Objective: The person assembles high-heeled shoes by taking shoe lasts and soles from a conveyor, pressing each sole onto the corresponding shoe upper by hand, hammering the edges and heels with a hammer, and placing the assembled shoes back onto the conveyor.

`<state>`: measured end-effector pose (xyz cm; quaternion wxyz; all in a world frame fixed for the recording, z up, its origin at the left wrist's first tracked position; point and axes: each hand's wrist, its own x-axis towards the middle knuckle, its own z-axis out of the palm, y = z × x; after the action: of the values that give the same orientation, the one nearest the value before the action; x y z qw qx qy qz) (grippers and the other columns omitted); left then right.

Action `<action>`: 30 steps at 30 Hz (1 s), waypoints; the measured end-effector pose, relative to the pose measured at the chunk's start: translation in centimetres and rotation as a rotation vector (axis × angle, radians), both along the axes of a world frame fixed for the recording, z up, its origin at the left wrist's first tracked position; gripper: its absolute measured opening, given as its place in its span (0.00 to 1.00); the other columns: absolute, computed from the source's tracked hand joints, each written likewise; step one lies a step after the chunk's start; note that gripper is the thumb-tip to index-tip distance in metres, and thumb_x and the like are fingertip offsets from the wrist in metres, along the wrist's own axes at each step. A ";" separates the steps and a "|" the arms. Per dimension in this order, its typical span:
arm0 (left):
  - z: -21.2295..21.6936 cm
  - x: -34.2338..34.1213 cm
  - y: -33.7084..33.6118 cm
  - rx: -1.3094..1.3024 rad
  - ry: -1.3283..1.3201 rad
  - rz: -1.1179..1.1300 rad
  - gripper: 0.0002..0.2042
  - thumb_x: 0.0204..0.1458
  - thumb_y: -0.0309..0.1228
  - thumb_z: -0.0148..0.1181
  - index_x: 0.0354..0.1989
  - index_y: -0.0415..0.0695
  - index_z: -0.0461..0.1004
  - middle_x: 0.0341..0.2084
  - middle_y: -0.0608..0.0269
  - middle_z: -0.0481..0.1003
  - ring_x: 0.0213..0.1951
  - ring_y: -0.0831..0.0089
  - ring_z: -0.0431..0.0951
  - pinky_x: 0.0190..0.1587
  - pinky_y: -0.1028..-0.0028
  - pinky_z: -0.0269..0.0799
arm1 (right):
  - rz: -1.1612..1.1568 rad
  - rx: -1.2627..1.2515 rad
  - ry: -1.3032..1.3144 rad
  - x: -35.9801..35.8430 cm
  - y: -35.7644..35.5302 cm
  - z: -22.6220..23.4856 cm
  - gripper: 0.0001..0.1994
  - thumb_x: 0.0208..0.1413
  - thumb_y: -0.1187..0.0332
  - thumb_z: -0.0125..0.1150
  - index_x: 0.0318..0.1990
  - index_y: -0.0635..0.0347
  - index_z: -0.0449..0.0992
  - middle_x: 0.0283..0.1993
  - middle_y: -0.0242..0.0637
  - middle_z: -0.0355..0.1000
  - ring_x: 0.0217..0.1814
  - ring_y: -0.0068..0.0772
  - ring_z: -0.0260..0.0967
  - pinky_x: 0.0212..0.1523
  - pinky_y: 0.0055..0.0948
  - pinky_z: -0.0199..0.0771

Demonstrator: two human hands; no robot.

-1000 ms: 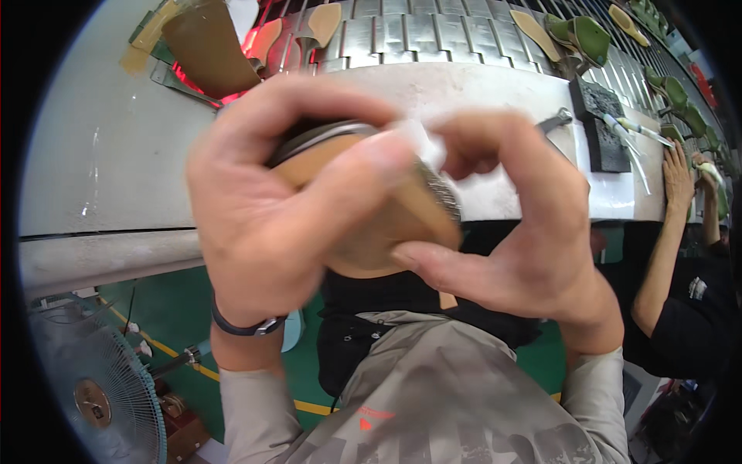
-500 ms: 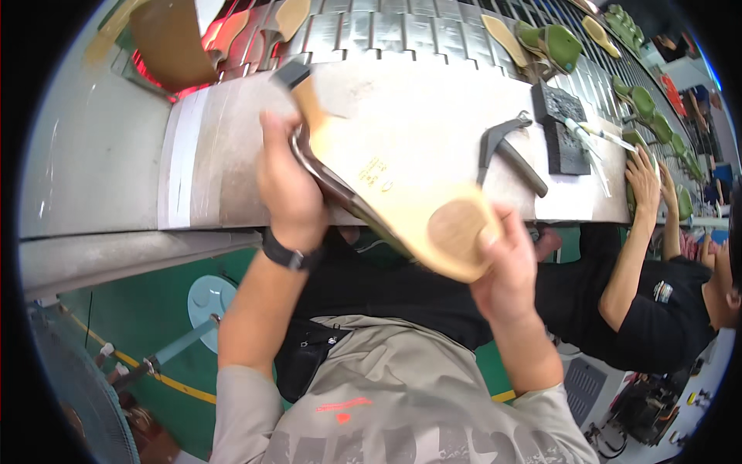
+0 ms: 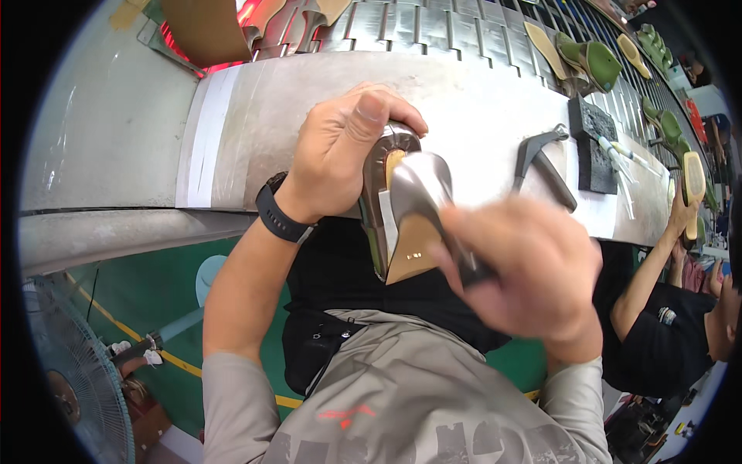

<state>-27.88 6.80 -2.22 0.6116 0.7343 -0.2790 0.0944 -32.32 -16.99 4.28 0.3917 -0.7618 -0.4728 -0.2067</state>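
Observation:
My left hand (image 3: 340, 143) wraps round a dark brown, shiny shoe (image 3: 374, 197), whose heel end shows a wrinkled, folded-in edge, with a green strip along its lower side. Overlapping it is a heeled sole (image 3: 410, 251), its tan face bearing small gold marks and its shiny brown heel (image 3: 423, 178) curving upward. My right hand (image 3: 525, 267), smeared by motion, is closed round the dark tip end of that heel. A white strip shows between shoe and heel. Whether the sole touches the shoe along its length is hidden.
On the light bench (image 3: 479, 100) lie a dark two-armed hand tool (image 3: 553, 166), a black block (image 3: 593, 147) and thin white sticks (image 3: 617, 161). Green shoes (image 3: 599, 62) sit on the conveyor behind. At right a person's hand holds a tan sole (image 3: 693, 182). A fan (image 3: 85, 371) stands at lower left.
The shoe has turned, so its heel end now shows instead of the tan sole's broad face. My right hand has gone from the sole's front to the heel tip. The view has shifted slightly.

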 end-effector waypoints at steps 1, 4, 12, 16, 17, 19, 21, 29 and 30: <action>0.0 -0.4 0.1 0.009 0.054 0.006 0.37 0.75 0.54 0.32 0.39 0.31 0.80 0.39 0.50 0.79 0.43 0.65 0.79 0.50 0.67 0.74 | -0.006 0.005 0.016 -1.4 -0.3 0.1 0.20 0.43 0.79 0.80 0.47 0.67 0.82 0.28 0.39 0.78 0.24 0.35 0.76 0.25 0.29 0.75; -0.9 -0.1 -0.1 -0.203 0.056 0.022 0.34 0.74 0.54 0.38 0.38 0.33 0.82 0.37 0.56 0.80 0.41 0.69 0.78 0.49 0.71 0.72 | -0.021 0.033 -0.019 -2.2 0.0 -0.4 0.22 0.44 0.78 0.81 0.49 0.69 0.80 0.28 0.42 0.78 0.25 0.37 0.78 0.24 0.29 0.75; -0.9 -0.4 0.2 -0.133 0.073 0.097 0.44 0.73 0.60 0.20 0.39 0.34 0.82 0.40 0.53 0.80 0.45 0.66 0.78 0.53 0.68 0.73 | -0.052 0.095 -0.107 0.4 2.6 -2.7 0.20 0.47 0.78 0.79 0.48 0.69 0.81 0.30 0.43 0.79 0.27 0.37 0.80 0.27 0.29 0.79; -0.8 -0.5 0.3 -0.113 0.051 0.108 0.44 0.73 0.59 0.20 0.39 0.34 0.82 0.40 0.53 0.80 0.45 0.66 0.78 0.53 0.68 0.73 | -0.033 0.106 -0.100 0.8 3.1 -2.9 0.19 0.46 0.77 0.80 0.47 0.69 0.81 0.29 0.43 0.79 0.27 0.37 0.81 0.27 0.30 0.80; -0.8 -0.5 0.3 -0.117 0.049 0.105 0.44 0.73 0.59 0.21 0.39 0.34 0.82 0.40 0.53 0.80 0.45 0.66 0.78 0.53 0.69 0.72 | -0.031 0.115 -0.099 0.9 3.2 -3.1 0.19 0.46 0.78 0.79 0.47 0.70 0.81 0.29 0.43 0.79 0.27 0.37 0.80 0.27 0.30 0.80; -0.9 -0.5 0.2 -0.123 0.047 0.099 0.44 0.73 0.59 0.21 0.39 0.34 0.82 0.40 0.53 0.80 0.45 0.67 0.78 0.52 0.69 0.72 | -0.033 0.122 -0.098 1.0 3.3 -3.2 0.19 0.46 0.78 0.79 0.47 0.70 0.81 0.29 0.43 0.79 0.27 0.37 0.80 0.27 0.29 0.80; -0.9 -0.6 0.2 -0.120 0.042 0.115 0.44 0.73 0.59 0.21 0.39 0.34 0.82 0.39 0.53 0.80 0.44 0.67 0.78 0.52 0.69 0.72 | -0.049 0.091 -0.105 1.1 3.4 -3.2 0.18 0.46 0.78 0.79 0.46 0.70 0.81 0.29 0.43 0.79 0.26 0.36 0.80 0.27 0.29 0.79; 0.3 1.1 0.0 -0.184 0.164 0.127 0.42 0.73 0.61 0.27 0.38 0.36 0.83 0.33 0.60 0.81 0.37 0.75 0.78 0.44 0.75 0.73 | -0.037 0.109 -0.226 4.4 3.9 -4.4 0.17 0.44 0.80 0.69 0.45 0.72 0.82 0.30 0.38 0.78 0.26 0.33 0.76 0.25 0.29 0.76; 0.4 1.6 0.1 -0.196 0.233 0.152 0.41 0.73 0.61 0.29 0.38 0.36 0.83 0.31 0.61 0.81 0.35 0.76 0.77 0.43 0.76 0.73 | -0.031 0.119 -0.281 5.4 4.1 -4.7 0.17 0.44 0.80 0.70 0.45 0.71 0.82 0.29 0.38 0.77 0.25 0.34 0.75 0.25 0.30 0.75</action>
<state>-26.30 6.94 -1.86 0.6996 0.6961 -0.1392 0.0813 -26.97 -12.85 -0.42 0.3631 -0.7079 -0.4979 -0.3451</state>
